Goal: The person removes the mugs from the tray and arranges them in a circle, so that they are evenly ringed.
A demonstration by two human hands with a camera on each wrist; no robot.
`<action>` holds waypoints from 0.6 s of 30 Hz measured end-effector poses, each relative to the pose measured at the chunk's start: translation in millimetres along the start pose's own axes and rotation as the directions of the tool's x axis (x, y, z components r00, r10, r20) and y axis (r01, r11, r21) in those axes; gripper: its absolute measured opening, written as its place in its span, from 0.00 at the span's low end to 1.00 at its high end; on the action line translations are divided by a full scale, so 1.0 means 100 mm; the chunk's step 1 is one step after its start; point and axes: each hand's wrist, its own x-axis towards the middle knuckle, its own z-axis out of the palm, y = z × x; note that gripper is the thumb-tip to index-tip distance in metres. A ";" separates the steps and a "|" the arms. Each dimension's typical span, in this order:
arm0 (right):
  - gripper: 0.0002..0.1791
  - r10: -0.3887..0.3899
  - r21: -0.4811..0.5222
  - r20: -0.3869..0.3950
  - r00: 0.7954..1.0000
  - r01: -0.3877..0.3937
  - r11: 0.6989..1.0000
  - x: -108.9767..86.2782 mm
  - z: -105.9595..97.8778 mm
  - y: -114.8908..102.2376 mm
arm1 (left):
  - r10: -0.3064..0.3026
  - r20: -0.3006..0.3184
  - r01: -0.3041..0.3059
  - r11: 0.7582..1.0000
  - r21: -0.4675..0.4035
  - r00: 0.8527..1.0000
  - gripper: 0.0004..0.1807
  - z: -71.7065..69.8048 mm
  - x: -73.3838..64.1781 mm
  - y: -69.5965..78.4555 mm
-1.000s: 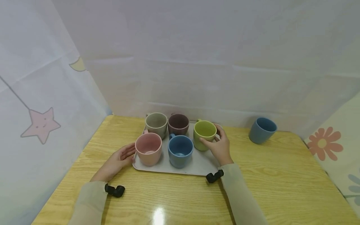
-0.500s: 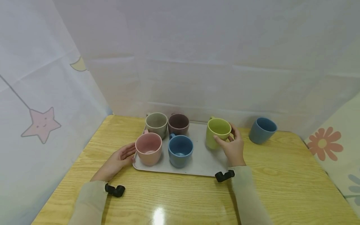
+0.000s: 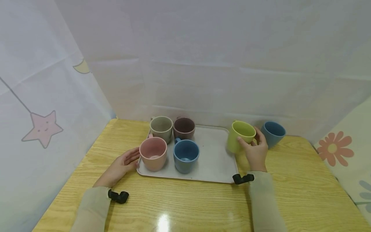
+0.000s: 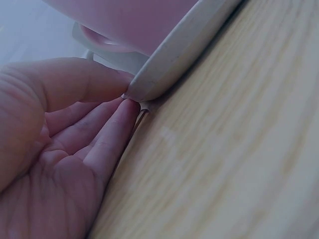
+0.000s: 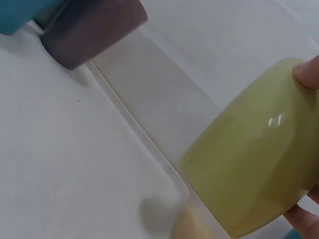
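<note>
Green mug (image 5: 249,154) gripped by the right hand (image 5: 308,75), pale tray (image 5: 75,164) to its left, purple mug (image 5: 94,32) farther left, blue mug (image 5: 22,12) near that

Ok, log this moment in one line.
left hand: pinches tray; right hand: holds green mug, raised; on tray: pink mug, blue mug, grey mug, purple mug

White fabric backdrop (image 3: 185,58), creased: 12 o'clock from the head view's centre. Printed on fabric: yellow crescent moon (image 3: 83,67), 10 o'clock; pink star (image 3: 43,128), 9 o'clock; red-orange flower (image 3: 335,148), 3 o'clock; blue-grey flower (image 3: 366,185), cropped, 4 o'clock. Wood-grain table (image 3: 197,203): 6 o'clock, with a bright glare spot (image 3: 163,223) on its surface.
</note>
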 end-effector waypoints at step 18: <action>0.44 0.052 -0.097 -0.023 0.998 -0.054 0.994 0.00 -0.24 0.27 | -0.013 0.005 0.013 1.000 0.008 1.000 0.38 0.00 0.01 -0.02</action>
